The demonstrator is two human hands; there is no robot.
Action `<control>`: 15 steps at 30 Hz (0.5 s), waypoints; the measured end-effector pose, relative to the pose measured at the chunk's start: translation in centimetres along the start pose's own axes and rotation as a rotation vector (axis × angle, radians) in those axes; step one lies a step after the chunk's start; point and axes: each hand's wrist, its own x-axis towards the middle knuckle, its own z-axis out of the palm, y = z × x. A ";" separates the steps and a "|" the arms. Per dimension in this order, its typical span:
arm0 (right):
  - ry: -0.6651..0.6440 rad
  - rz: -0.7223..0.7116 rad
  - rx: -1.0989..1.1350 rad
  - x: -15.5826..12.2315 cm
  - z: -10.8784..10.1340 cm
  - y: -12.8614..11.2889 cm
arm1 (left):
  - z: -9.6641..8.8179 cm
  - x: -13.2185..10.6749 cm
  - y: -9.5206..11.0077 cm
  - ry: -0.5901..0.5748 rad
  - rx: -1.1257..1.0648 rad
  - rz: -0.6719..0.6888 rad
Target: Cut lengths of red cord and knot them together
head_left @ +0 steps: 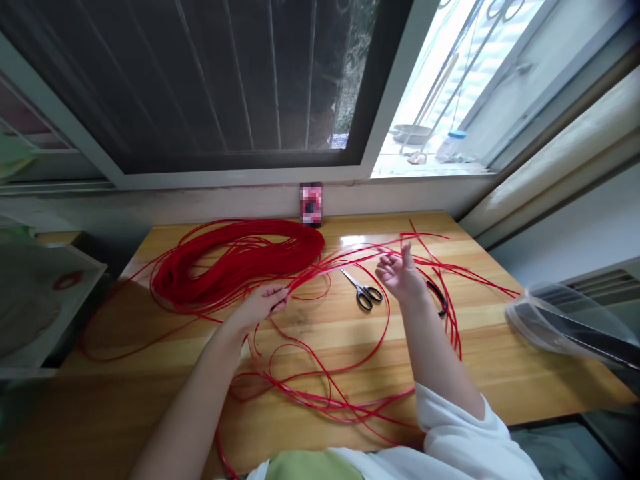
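Note:
My left hand [267, 300] pinches a bundle of thin red cords [345, 260] near the middle of the table. From there the strands stretch to the right. My right hand [397, 272] is raised beside them, thumb up and fingers loosely curled apart; the strands pass at its fingertips, with no grip on them visible. Behind my left hand lies a large coil of red cord [173, 280]. Scissors with black handles [361, 291] rest between my hands, blades partly apart. A black curved object [441, 299] is partly hidden beside my right forearm.
Loose red cords [320, 400] cross the wooden table [480, 347] in front of me. A clear plastic container [530, 320] with a dark strip stands at the right edge. A small pink package [311, 203] leans at the back wall beneath the window.

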 end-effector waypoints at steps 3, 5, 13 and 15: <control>-0.196 0.256 -0.090 -2.7 2.8 3.6 | 0.8 0.3 0.4 0.022 -0.074 0.026; -0.315 0.395 -0.162 -4.8 4.8 6.0 | 1.7 0.6 0.6 -0.012 -0.085 0.077; -0.331 0.113 -0.246 -6.8 7.6 8.6 | 4.9 1.9 1.5 -0.154 -0.091 0.075; -0.296 0.075 -0.246 -6.3 7.3 8.0 | 5.0 2.0 1.7 -0.205 -0.094 0.028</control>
